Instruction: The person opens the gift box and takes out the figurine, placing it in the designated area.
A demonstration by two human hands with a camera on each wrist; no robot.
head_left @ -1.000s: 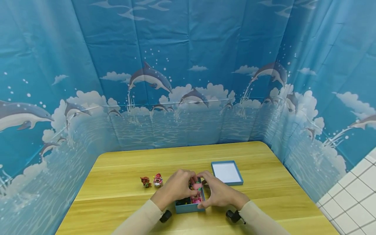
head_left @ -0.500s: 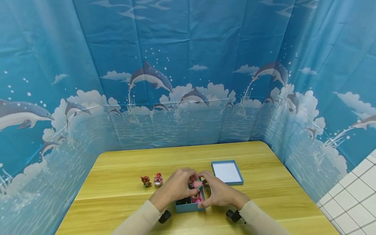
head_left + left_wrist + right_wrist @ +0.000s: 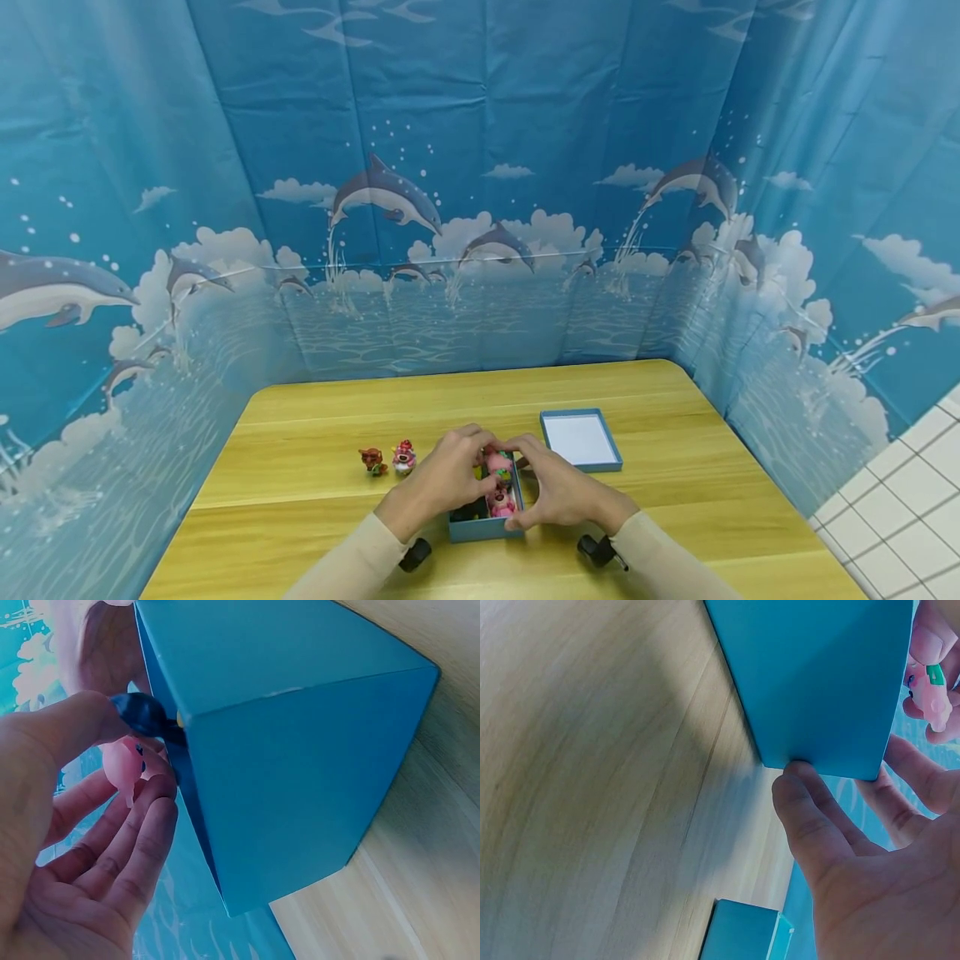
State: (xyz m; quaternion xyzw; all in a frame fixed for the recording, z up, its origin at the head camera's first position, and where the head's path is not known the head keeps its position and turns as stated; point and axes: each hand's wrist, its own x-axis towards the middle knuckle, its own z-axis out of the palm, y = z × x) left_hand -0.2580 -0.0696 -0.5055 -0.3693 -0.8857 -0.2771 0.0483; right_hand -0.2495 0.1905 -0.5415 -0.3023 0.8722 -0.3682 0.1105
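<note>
— Head view?
— Box (image 3: 483, 531), one, on bench (image 3: 300, 517); pink figure (image 3: 498, 461) over its far end, pinched by left hand (image 3: 446, 473).
— Left wrist?
— Figure above the box; light pinch likely best.
— Right wrist?
— Right hand (image 3: 889, 877) gripping box; firm hold advisable.

The table (image 3: 315, 433) is yellow, with wood stripes running across it. Its two far corners are round. A blue box (image 3: 486, 531) sits on the near part, close to the middle, with its top open. Farther back and to the right lies a flat blue lid (image 3: 582, 440), white inside, with its low sides up. Left of the box are two little toys: a red-brown toy (image 3: 372, 461) and, just beside it, a pink toy (image 3: 404, 458) with a red top.
</note>
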